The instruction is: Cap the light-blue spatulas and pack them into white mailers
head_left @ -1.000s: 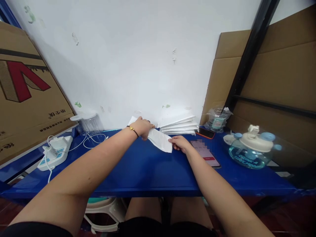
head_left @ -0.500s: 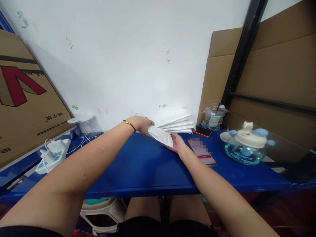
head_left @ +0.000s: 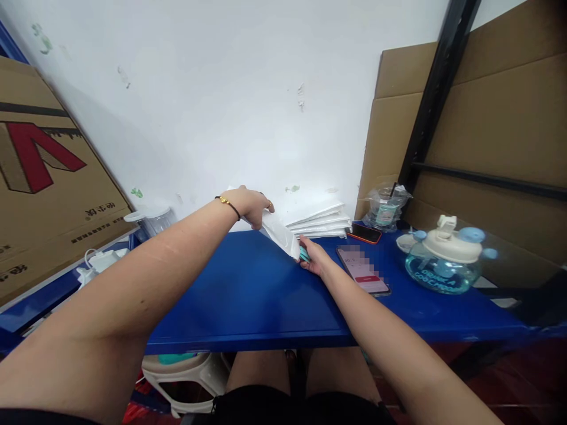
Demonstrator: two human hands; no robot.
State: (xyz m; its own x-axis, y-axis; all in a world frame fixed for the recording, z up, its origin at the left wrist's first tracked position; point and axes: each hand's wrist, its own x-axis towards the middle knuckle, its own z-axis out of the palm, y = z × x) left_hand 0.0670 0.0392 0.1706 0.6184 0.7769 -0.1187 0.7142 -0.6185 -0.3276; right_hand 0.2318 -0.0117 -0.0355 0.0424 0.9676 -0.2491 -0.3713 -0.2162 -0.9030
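Note:
My left hand (head_left: 251,208), with a dark cord bracelet and a ring, is closed on the upper end of a flat white packet (head_left: 280,235). The packet slants down to the right above the table. At its lower end my right hand (head_left: 313,257) pinches a small teal item (head_left: 304,254). Only a sliver of that item shows between the fingers and the packet's end, so its kind is hidden. Just behind my right hand, a stack of similar white packets (head_left: 322,221) lies against the wall.
On the blue table (head_left: 248,295), a phone with a lit screen (head_left: 364,271) lies right of my right hand. Farther right stand a round water bottle (head_left: 445,260) and a bagged plastic cup (head_left: 384,209). An orange-edged phone (head_left: 365,232) lies behind. A clear container (head_left: 157,219) stands left.
The packet and both hands have shifted slightly left. A teal item now shows between my right fingers at the packet's lower end, where only white showed before.

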